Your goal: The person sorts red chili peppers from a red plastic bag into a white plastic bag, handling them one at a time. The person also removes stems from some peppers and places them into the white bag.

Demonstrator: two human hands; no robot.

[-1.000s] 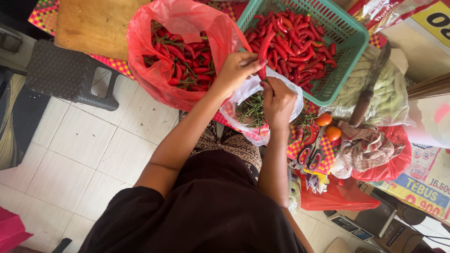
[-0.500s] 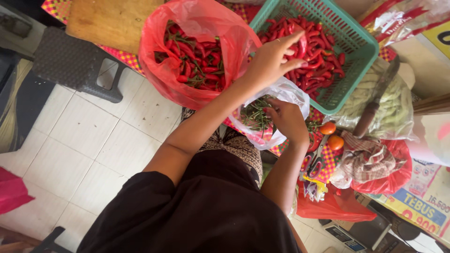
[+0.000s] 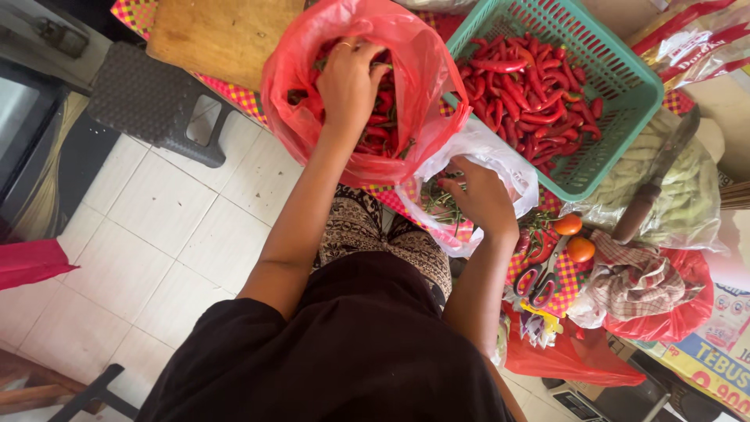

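Observation:
My left hand point(image 3: 348, 86) reaches down into an open red plastic bag point(image 3: 426, 86) of red chillies point(image 3: 387, 125), its fingers curled into the heap. My right hand point(image 3: 480, 199) rests at the mouth of a white plastic bag point(image 3: 500, 152) holding green stems point(image 3: 437, 199), and its fingertips are hidden inside. Just beyond, a green plastic basket point(image 3: 625, 70) holds several more red chillies point(image 3: 531, 86). All of this sits on a table edge above my lap.
Two small tomatoes point(image 3: 574, 237), scissors point(image 3: 539, 277) and a checked cloth point(image 3: 633, 277) lie at the right. A knife point(image 3: 648, 195) rests on a clear bag of pale green pods point(image 3: 680, 180). A wooden board point(image 3: 219, 31) and dark stool point(image 3: 148, 98) are at left.
My left hand has left the green basket and gone down into the red bag. My right hand has stayed at the white bag. The view has tilted slightly.

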